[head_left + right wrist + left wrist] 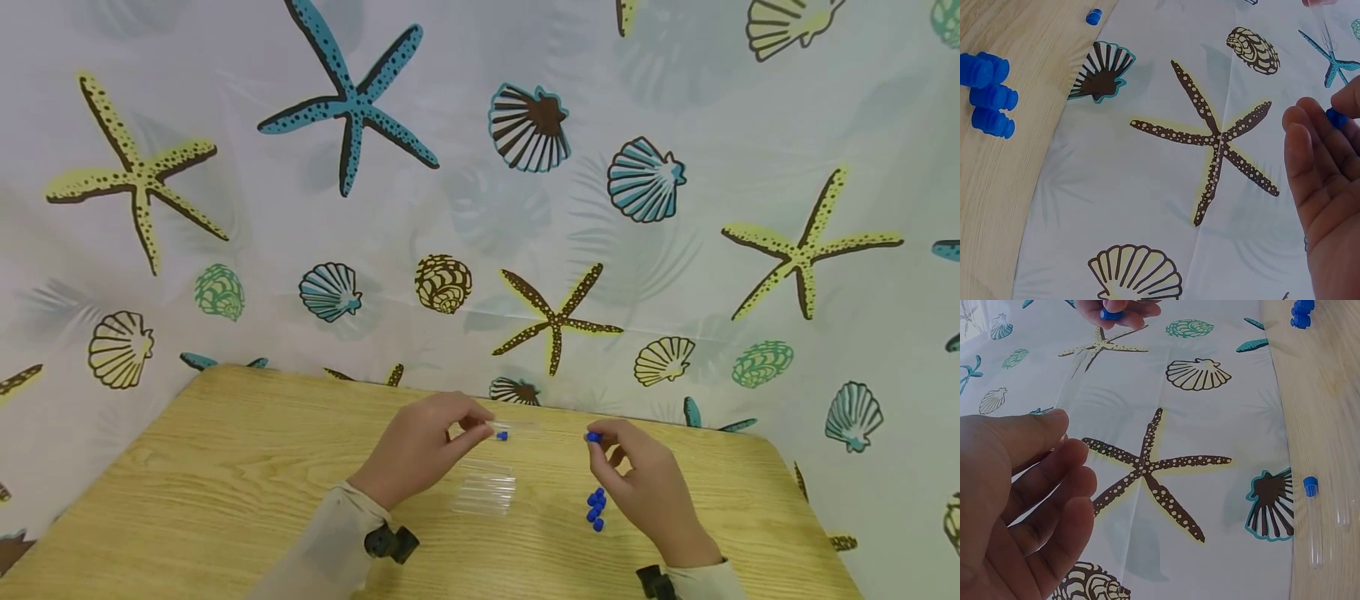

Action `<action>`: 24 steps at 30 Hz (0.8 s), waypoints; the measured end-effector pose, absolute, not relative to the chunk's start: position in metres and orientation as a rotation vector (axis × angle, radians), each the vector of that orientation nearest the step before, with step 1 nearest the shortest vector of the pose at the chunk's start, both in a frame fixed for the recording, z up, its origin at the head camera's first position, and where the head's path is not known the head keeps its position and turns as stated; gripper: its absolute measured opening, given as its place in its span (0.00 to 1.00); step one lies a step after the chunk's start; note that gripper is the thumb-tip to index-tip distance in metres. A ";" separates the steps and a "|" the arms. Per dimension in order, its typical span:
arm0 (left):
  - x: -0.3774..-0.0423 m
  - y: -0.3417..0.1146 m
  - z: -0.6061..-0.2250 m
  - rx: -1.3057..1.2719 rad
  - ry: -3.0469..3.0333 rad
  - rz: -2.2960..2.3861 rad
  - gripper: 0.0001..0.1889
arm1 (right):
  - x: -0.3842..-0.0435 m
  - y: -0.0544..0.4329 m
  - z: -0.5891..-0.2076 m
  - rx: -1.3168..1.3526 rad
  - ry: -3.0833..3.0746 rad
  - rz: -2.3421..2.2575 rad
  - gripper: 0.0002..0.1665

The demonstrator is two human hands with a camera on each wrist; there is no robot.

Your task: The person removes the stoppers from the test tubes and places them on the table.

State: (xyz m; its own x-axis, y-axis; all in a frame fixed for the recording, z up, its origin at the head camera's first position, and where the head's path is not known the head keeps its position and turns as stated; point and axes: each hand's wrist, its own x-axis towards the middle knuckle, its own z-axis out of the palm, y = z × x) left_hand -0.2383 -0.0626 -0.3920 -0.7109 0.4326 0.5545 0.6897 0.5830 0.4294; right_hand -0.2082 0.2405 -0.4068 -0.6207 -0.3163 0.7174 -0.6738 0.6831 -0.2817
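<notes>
My left hand (420,446) pinches a clear test tube (517,426) between thumb and forefinger, above the far part of the table. The tube's other end points toward my right hand (651,479). Between thumb and fingertips, that right hand pinches a small blue cap (594,437), apart from the tube. A capped test tube (1312,519) lies on the table, its blue stopper (502,436) showing just past my left fingertips in the head view. Several clear tubes (486,492) lie side by side nearer to me. Several loose blue caps (596,506) sit in a small group below my right hand.
The wooden table (225,475) ends at a white cloth (465,208) printed with starfish and shells, which hangs behind and on both sides. Dark wrist cameras (392,543) are strapped over my sleeves.
</notes>
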 end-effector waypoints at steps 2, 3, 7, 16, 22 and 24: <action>-0.240 -0.063 -0.393 -0.892 -2.426 -0.901 0.05 | -0.209 0.243 -0.407 0.730 -2.259 0.723 0.14; -0.240 -0.064 -0.393 -0.887 -2.427 -0.903 0.05 | -0.209 0.244 -0.408 0.716 -2.268 0.721 0.14; -0.244 -0.066 -0.398 -0.852 -2.453 -0.913 0.06 | -0.213 0.249 -0.410 0.693 -2.306 0.719 0.13; -0.262 -0.070 -0.416 -0.727 -2.573 -0.957 0.05 | -0.226 0.263 -0.426 0.571 -2.498 0.725 0.10; -0.277 -0.071 -0.438 -0.542 -2.770 -0.963 0.04 | -0.232 0.271 -0.437 0.422 -2.772 0.736 0.08; -0.282 -0.071 -0.447 -0.489 -2.820 -0.956 0.03 | -0.234 0.273 -0.440 0.393 -2.846 0.726 0.09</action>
